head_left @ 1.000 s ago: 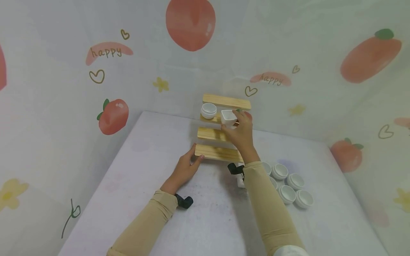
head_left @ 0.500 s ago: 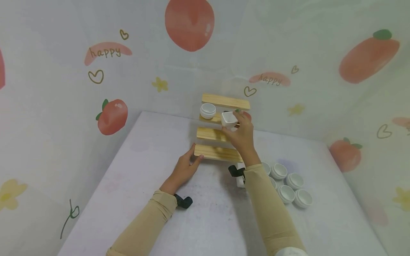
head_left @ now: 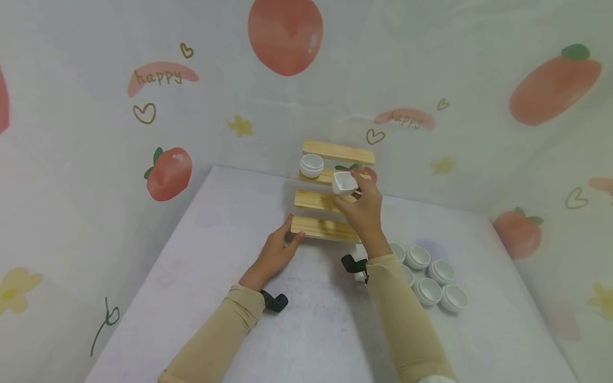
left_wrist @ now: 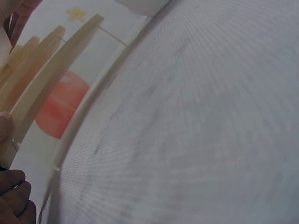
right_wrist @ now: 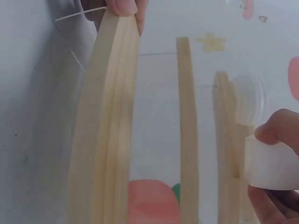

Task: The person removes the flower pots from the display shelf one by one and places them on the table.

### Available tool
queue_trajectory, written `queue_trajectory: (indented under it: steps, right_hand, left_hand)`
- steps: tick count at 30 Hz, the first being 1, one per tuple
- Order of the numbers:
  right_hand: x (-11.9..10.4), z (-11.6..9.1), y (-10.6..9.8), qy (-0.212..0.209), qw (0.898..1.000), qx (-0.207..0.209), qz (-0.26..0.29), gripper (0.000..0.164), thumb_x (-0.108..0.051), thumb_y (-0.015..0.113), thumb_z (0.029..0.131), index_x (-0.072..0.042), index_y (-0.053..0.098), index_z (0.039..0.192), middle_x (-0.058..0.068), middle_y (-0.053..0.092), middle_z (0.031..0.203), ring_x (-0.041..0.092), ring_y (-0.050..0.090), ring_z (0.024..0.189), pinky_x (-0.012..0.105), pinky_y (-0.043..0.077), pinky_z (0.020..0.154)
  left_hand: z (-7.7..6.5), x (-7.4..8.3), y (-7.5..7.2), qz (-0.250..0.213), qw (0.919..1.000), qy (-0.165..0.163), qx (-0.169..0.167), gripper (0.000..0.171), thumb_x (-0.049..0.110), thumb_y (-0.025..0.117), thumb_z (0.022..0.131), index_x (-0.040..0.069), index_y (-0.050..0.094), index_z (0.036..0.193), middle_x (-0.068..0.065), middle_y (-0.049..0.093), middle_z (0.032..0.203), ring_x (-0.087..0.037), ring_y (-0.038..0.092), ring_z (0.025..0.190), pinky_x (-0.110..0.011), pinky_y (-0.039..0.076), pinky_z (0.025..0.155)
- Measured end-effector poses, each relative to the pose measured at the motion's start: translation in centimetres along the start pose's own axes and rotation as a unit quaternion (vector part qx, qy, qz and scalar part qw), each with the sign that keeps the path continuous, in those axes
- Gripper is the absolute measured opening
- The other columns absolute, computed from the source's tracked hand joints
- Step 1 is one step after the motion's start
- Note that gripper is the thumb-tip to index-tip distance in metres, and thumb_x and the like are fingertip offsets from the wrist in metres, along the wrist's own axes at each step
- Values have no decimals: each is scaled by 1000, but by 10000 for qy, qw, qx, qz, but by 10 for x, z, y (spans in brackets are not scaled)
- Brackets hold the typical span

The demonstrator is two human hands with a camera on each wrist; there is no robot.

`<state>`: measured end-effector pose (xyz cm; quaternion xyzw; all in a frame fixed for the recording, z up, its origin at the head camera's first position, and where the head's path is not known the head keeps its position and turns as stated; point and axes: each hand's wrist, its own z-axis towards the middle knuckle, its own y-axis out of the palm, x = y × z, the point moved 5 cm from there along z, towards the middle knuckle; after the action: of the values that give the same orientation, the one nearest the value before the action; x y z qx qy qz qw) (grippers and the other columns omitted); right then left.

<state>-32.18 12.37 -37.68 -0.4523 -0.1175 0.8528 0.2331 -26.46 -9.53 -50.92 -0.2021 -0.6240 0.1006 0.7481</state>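
Observation:
My right hand (head_left: 365,210) pinches a small white square cup (head_left: 346,184) between thumb and fingers. The cup is in front of the upper boards of a tiered wooden display rack (head_left: 325,227). In the right wrist view, this cup (right_wrist: 271,165) is at the right edge, close to a rack board. My left hand (head_left: 276,254) grips the left end of the lowest board, thumb on top and fingers beneath. A round white cup (head_left: 312,166) stands at the left of the second board from the top.
Several round white cups (head_left: 428,291) are grouped on the white-covered table (head_left: 306,335) to the right of the rack. A white object, partly hidden by my right wrist, lies near them. Behind the rack hangs a printed cloth backdrop (head_left: 268,106).
My right hand has come slightly down and right with the square cup, away from the second board. My left hand stays at the lowest board's end.

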Motion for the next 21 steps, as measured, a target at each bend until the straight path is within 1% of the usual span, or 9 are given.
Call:
queue_trajectory:
  steps: [4,8,15,21]
  right_hand:
    - [-6,-3,-5,-121,9999,41,-61,63,-3,87,79,6,65,138,21,69,126,32,70,110,42,67,91]
    - [-9,-9,-15,-135,9996,74,-217,62,-3,86,80,6,66,137,23,69,125,34,70,108,42,67,91]
    - [-10,-23,-29,-150,9981,-36,-597,64,-5,87,81,6,64,140,24,68,114,35,70,107,41,66,93]
    - [-7,-39,-44,-132,9971,-70,-742,67,-6,89,81,5,64,142,23,69,116,34,70,109,42,66,94]
  left_hand:
    - [1,0,0,15,10000,-18,-3,87,54,57,108,3,22,168,-15,23,175,-29,25,163,-48,25,134]
    - [1,0,0,39,10000,-8,-32,86,54,56,108,2,22,168,-16,23,175,-29,24,163,-48,25,134]
    - [2,-1,0,31,10000,-35,17,86,53,57,108,3,22,168,-16,24,175,-30,25,163,-48,25,134]
    - [1,0,0,6,10000,-41,-31,86,53,56,109,3,21,169,-17,22,176,-31,24,163,-49,24,134]
